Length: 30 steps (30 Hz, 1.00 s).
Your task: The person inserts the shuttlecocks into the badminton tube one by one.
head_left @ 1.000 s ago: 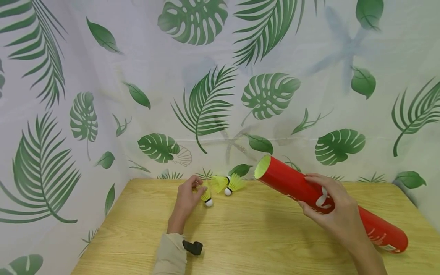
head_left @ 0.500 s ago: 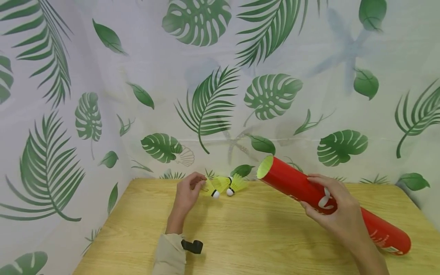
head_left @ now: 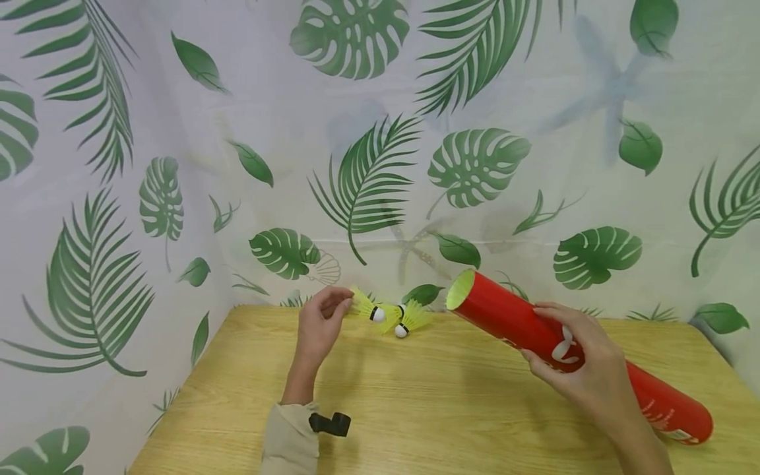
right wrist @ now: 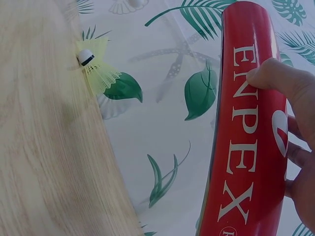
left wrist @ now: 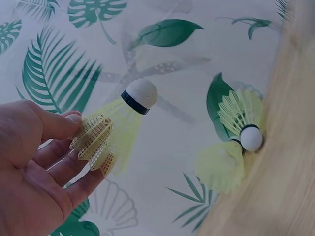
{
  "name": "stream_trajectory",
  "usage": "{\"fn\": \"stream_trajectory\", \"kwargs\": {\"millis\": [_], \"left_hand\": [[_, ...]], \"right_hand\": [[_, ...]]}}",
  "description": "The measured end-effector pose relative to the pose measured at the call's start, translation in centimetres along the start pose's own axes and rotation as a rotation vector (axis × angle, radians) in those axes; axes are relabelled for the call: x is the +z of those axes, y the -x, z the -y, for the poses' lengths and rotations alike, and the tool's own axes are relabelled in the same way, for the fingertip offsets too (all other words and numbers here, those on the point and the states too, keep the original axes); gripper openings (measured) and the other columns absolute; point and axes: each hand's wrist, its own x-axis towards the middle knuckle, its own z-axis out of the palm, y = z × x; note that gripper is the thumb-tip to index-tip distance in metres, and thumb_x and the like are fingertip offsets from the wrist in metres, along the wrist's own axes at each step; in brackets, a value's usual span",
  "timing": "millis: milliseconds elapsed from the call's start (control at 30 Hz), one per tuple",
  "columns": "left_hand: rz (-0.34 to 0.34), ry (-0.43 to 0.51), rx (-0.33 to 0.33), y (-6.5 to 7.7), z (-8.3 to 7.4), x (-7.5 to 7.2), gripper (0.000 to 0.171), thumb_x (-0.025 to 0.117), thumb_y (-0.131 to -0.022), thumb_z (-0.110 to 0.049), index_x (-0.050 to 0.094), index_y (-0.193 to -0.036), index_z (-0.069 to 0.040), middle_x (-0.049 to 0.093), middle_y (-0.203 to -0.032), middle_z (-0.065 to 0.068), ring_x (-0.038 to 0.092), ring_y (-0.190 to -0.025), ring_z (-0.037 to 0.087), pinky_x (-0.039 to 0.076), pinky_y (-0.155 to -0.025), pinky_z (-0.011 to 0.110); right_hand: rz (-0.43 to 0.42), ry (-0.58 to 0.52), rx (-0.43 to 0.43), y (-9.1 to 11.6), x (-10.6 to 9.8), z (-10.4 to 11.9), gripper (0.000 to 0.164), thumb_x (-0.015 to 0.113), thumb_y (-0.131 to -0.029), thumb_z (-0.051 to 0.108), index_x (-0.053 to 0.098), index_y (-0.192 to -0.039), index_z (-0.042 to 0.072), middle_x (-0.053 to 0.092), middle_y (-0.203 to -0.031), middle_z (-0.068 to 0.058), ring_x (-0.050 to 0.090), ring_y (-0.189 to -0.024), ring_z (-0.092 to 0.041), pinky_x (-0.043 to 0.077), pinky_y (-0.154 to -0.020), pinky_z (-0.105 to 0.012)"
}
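My left hand [head_left: 318, 321] pinches a yellow shuttlecock [left wrist: 120, 115] by its skirt, thumb on one side and fingers on the other. Its white cork points right, and it hangs above the table's back edge. My right hand [head_left: 584, 369] grips a red shuttlecock tube [right wrist: 246, 123] round its middle, with white "ENPEX" lettering. The tube slants, its open, pale-green-lined end [head_left: 460, 290] raised toward the left. Two more yellow shuttlecocks lie together at the back of the table; the nearer one [head_left: 404, 327] shows its white cork, and the other [left wrist: 221, 167] is partly covered in the head view.
A wooden table [head_left: 427, 409] spreads beneath both hands. Right behind its back edge hangs a white cloth [head_left: 380, 99] printed with green leaves, which also runs down the left side. A black strap mount [head_left: 330, 424] sits on the left wrist.
My left hand has raised the shuttlecock off the table, and its cork has swung from pointing down toward the front to pointing right. My right hand holds the tube nearly still.
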Motion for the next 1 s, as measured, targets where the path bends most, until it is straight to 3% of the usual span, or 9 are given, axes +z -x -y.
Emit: {"fn": "stream_trajectory", "kwargs": {"millis": [233,500,867,1000], "left_hand": [[0.010,0.103,0.026,-0.1,-2.5,-0.6,0.012,0.065,-0.088,-0.003,0.067,-0.100,0.001,0.069,-0.094,0.016,0.069,-0.086,0.028,0.055,-0.076,0.030],[-0.004,0.160,0.063,0.4,-7.4,-0.9,0.015,0.062,-0.088,0.005,0.064,-0.102,0.009,0.067,-0.098,0.023,0.067,-0.087,0.036,0.055,-0.075,0.029],[-0.035,0.211,0.094,0.8,-9.3,-0.3,0.016,0.062,-0.088,0.006,0.064,-0.104,0.008,0.068,-0.098,0.022,0.067,-0.086,0.036,0.055,-0.073,0.028],[-0.033,0.214,0.122,0.9,-9.9,-0.1,0.016,0.061,-0.087,0.008,0.064,-0.103,0.008,0.067,-0.097,0.023,0.067,-0.084,0.036,0.055,-0.075,0.028]], "right_hand": [[-0.002,-0.002,0.001,0.0,0.1,0.0,0.079,0.089,-0.060,0.007,0.057,-0.130,0.023,0.058,-0.126,0.001,0.047,-0.106,-0.003,0.041,-0.073,-0.003],[-0.002,0.005,0.005,0.0,0.3,0.1,0.080,0.089,-0.059,0.006,0.057,-0.130,0.022,0.058,-0.127,0.000,0.049,-0.107,-0.010,0.039,-0.075,-0.002],[-0.020,0.000,-0.037,-0.2,1.2,0.7,0.079,0.089,-0.058,0.007,0.058,-0.129,0.021,0.058,-0.126,0.000,0.048,-0.101,-0.010,0.044,-0.066,-0.006],[0.008,0.009,-0.033,0.0,1.6,1.0,0.079,0.089,-0.059,0.009,0.057,-0.130,0.021,0.057,-0.126,-0.001,0.048,-0.097,-0.012,0.047,-0.062,-0.010]]}}
